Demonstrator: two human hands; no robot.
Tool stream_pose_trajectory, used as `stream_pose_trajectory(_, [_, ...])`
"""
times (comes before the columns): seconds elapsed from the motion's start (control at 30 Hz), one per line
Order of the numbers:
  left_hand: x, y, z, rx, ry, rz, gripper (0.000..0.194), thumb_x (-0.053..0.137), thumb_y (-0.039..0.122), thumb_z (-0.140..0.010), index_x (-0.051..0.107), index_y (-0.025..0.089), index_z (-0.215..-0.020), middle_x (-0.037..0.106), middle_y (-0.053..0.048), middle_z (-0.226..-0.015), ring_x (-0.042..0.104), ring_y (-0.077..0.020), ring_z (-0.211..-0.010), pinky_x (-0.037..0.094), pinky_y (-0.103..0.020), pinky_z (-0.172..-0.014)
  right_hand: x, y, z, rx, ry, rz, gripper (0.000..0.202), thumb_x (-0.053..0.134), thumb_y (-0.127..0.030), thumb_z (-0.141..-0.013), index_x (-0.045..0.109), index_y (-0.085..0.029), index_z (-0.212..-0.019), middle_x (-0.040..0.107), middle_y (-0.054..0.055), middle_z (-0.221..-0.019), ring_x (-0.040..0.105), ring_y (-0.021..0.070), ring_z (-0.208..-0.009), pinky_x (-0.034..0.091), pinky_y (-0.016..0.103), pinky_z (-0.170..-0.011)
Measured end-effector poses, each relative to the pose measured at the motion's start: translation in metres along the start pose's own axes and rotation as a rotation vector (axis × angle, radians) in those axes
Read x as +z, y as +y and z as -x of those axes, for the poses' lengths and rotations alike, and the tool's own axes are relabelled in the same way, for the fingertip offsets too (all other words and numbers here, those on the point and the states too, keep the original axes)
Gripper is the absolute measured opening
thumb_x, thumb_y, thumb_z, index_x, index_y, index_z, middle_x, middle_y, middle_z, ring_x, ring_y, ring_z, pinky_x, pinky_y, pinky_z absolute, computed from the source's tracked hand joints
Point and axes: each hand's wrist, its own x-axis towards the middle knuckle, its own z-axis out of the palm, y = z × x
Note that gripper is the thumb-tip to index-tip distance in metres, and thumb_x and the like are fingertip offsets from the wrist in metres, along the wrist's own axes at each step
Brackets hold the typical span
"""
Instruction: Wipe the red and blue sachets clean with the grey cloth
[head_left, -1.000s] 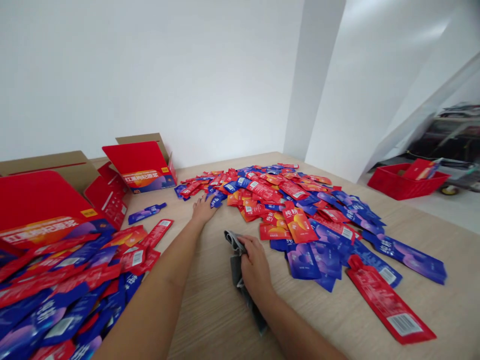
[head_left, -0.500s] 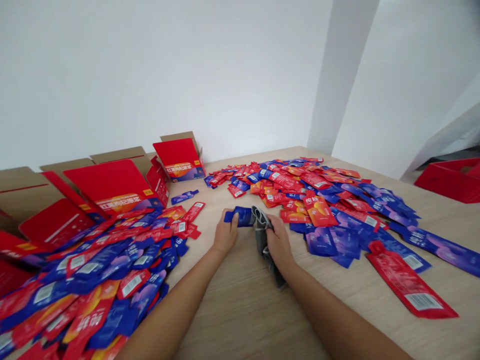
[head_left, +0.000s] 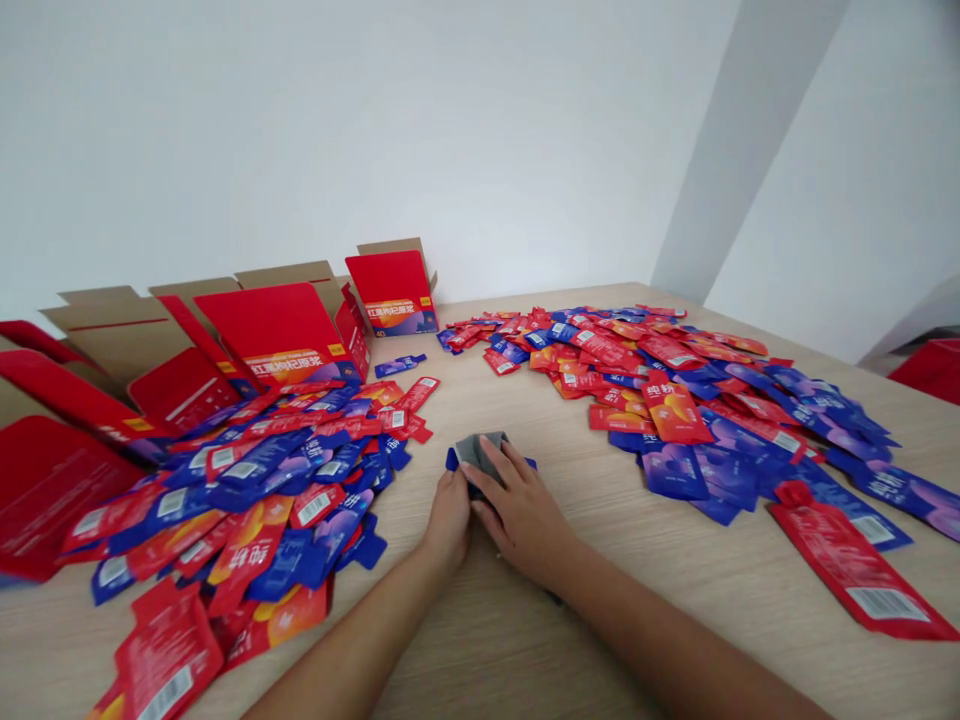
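Note:
In the head view, my left hand is closed on one end of a blue sachet at the middle of the table. A grey cloth lies folded over the sachet, covering most of it. My right hand grips the cloth from above, its fingers bent across it and the sachet. Only small blue bits of the sachet show on either side of the cloth. Both hands are close together, their fingertips nearly meeting.
Left of my hands spreads a heap of red and blue sachets. Another pile of sachets lies to the right, with a lone red sachet in front. Open red cartons and a smaller red carton stand along the wall.
My right hand has brought the grey cloth leftward over the blue sachet, which was largely uncovered before. My left hand keeps its hold. The view has turned slightly left.

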Motion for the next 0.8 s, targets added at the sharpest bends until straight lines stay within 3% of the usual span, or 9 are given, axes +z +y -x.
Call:
stream_pose_trajectory(0.13, [0.006, 0.003, -0.002, -0.150, 0.100, 0.213, 0.010, 0.055, 0.020, -0.080, 0.063, 0.013, -0.082, 0.069, -0.006, -0.080, 0.064, -0.0143, -0.073, 0.051, -0.025, -0.071, 0.010, 0.002, -0.005, 0.060, -0.109, 0.077, 0.058, 0.045, -0.007, -0.079, 0.044, -0.021, -0.135, 0.030, 0.006, -0.149, 0.031, 0.0284, -0.129, 0.033, 0.044, -0.102])
stream_pose_trajectory(0.23, [0.007, 0.008, -0.003, -0.205, 0.201, 0.301, 0.013, 0.048, 0.014, -0.085, 0.060, 0.013, -0.079, 0.068, -0.006, -0.075, 0.064, -0.0133, -0.065, 0.052, -0.027, -0.067, 0.007, 0.021, -0.006, 0.135, -0.138, 0.154, 0.056, 0.044, -0.004, -0.077, 0.051, -0.019, -0.130, 0.037, 0.007, -0.144, 0.036, 0.0276, -0.123, 0.033, 0.042, -0.101])
stream_pose_trajectory(0.33, [0.005, 0.012, -0.006, -0.139, 0.279, 0.339, 0.018, 0.044, 0.009, -0.088, 0.058, 0.013, -0.076, 0.067, -0.004, -0.073, 0.064, -0.0114, -0.067, 0.053, -0.027, -0.072, -0.003, 0.051, -0.004, 0.259, -0.120, 0.215, 0.049, 0.042, -0.002, -0.076, 0.061, -0.013, -0.119, 0.048, 0.014, -0.134, 0.044, 0.0259, -0.114, 0.035, 0.040, -0.098])
stream_pose_trajectory(0.43, [0.002, 0.012, -0.008, -0.115, 0.231, 0.308, 0.018, 0.045, 0.014, -0.089, 0.059, 0.014, -0.078, 0.068, -0.003, -0.077, 0.064, -0.0103, -0.071, 0.051, -0.025, -0.075, -0.011, 0.065, -0.002, 0.338, 0.008, 0.155, 0.053, 0.037, 0.003, -0.073, 0.063, -0.015, -0.116, 0.053, 0.011, -0.128, 0.047, 0.0222, -0.109, 0.038, 0.037, -0.095])
stream_pose_trajectory(0.5, [0.001, 0.009, -0.008, -0.121, 0.166, 0.260, 0.019, 0.045, 0.021, -0.090, 0.062, 0.015, -0.084, 0.069, -0.005, -0.085, 0.064, -0.0115, -0.077, 0.051, -0.024, -0.075, -0.012, 0.057, -0.002, 0.289, 0.117, 0.089, 0.057, 0.035, 0.004, -0.074, 0.059, -0.017, -0.121, 0.050, 0.009, -0.131, 0.044, 0.0212, -0.112, 0.037, 0.037, -0.097])
stream_pose_trajectory(0.57, [0.002, 0.005, -0.007, -0.122, 0.095, 0.208, 0.021, 0.046, 0.027, -0.089, 0.063, 0.015, -0.089, 0.069, -0.006, -0.092, 0.064, -0.0135, -0.081, 0.050, -0.024, -0.075, -0.008, 0.038, -0.001, 0.167, 0.142, 0.045, 0.058, 0.036, 0.002, -0.076, 0.052, -0.018, -0.128, 0.042, 0.008, -0.139, 0.039, 0.0218, -0.117, 0.035, 0.038, -0.100])
stream_pose_trajectory(0.7, [0.002, -0.001, -0.007, -0.145, 0.051, 0.160, 0.019, 0.051, 0.026, -0.086, 0.064, 0.011, -0.084, 0.069, -0.008, -0.082, 0.063, -0.0140, -0.073, 0.049, -0.025, -0.072, 0.006, 0.005, -0.002, 0.029, -0.052, 0.095, 0.056, 0.043, -0.003, -0.078, 0.050, -0.019, -0.130, 0.037, 0.008, -0.144, 0.035, 0.0250, -0.121, 0.032, 0.042, -0.102])
stream_pose_trajectory(0.8, [0.000, 0.001, -0.010, -0.199, 0.109, 0.190, 0.017, 0.048, 0.020, -0.087, 0.060, 0.011, -0.081, 0.068, -0.007, -0.074, 0.062, -0.0131, -0.064, 0.051, -0.027, -0.069, 0.006, 0.011, -0.004, 0.096, -0.126, 0.191, 0.052, 0.045, -0.006, -0.079, 0.053, -0.019, -0.128, 0.040, 0.009, -0.142, 0.038, 0.0262, -0.120, 0.033, 0.041, -0.100])
